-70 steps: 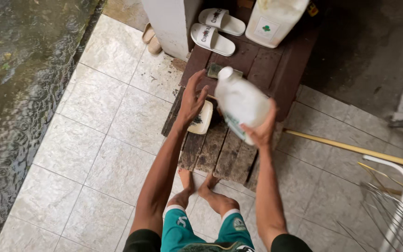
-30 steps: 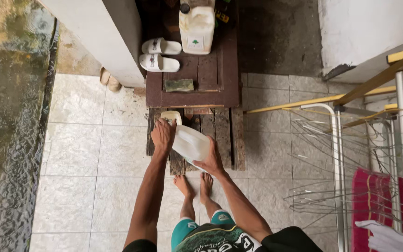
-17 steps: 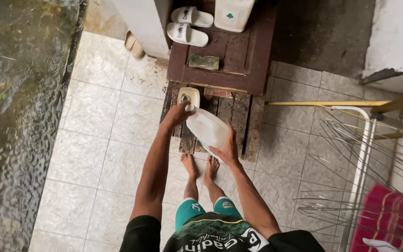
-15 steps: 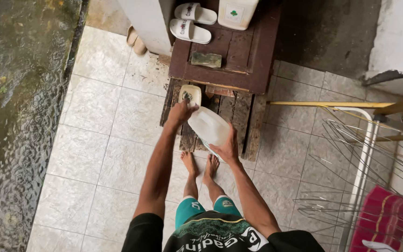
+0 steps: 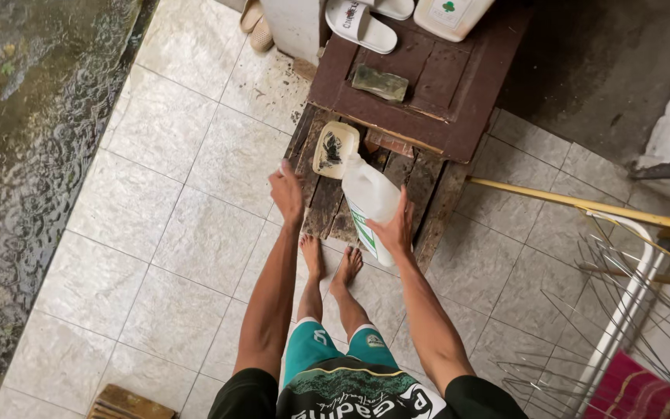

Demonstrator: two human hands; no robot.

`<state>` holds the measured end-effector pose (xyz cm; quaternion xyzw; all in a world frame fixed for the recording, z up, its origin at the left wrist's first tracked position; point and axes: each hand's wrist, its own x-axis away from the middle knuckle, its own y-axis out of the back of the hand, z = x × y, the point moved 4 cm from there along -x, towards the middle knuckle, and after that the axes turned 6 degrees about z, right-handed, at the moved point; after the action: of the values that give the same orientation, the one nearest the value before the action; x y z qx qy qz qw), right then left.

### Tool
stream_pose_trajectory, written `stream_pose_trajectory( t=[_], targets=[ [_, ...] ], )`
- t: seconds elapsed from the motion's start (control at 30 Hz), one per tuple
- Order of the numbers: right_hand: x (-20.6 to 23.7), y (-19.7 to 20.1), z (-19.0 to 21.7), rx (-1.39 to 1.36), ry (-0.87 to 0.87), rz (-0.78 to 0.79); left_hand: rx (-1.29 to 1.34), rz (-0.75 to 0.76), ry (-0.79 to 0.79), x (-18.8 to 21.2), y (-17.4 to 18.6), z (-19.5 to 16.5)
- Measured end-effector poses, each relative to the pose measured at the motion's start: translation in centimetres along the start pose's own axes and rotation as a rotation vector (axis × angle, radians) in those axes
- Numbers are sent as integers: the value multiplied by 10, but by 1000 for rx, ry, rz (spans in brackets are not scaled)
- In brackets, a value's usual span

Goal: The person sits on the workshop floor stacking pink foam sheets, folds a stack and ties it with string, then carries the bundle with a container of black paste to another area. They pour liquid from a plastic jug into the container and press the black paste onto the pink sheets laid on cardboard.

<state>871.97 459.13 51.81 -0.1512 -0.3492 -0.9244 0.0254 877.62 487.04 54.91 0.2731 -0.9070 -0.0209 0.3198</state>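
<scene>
- Head view, hands: right hand [image 5: 394,233] grips the white plastic jug [image 5: 370,198] from its lower side, fingers wrapped around the body. Left hand [image 5: 287,190] empty, fingers loosely together, resting at or just over the left edge of the wooden slats [image 5: 323,213]; contact not resolvable.
- Head view, change over the last half second: left hand now off the jug's upper end and drawn a little leftward, so the jug is carried by the right hand alone.
- Jug tilted, neck pointing up-frame and now just beside the cream dish [image 5: 333,149], which holds something dark. Cap on or off: cannot tell; no liquid visible.
- Reading: one-handed tipping posture over the dish.
- Head view, surroundings: dark wooden bench [image 5: 436,101] with a green block [image 5: 380,82], white sandal [image 5: 360,23] beyond, wire rack [image 5: 622,287] to the right, bare feet [image 5: 348,268] at the slats.
</scene>
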Motion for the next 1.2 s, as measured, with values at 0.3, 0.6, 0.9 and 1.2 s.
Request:
stream_pose_trajectory(
  t=[0.3, 0.6, 0.9, 1.2],
  targets=[
    [-25, -1, 0, 107, -73, 39, 173, -167, -175, -21, 48, 12],
    [-45, -12, 13, 217, -108, 107, 103, -52, -58, -29, 35, 36],
    [-58, -19, 16, 208, -297, 197, 76, 111, -40, -33, 11, 35],
    [-66, -18, 19, 260, -310, 242, 75, 151, -54, -36, 4, 31]
  ],
)
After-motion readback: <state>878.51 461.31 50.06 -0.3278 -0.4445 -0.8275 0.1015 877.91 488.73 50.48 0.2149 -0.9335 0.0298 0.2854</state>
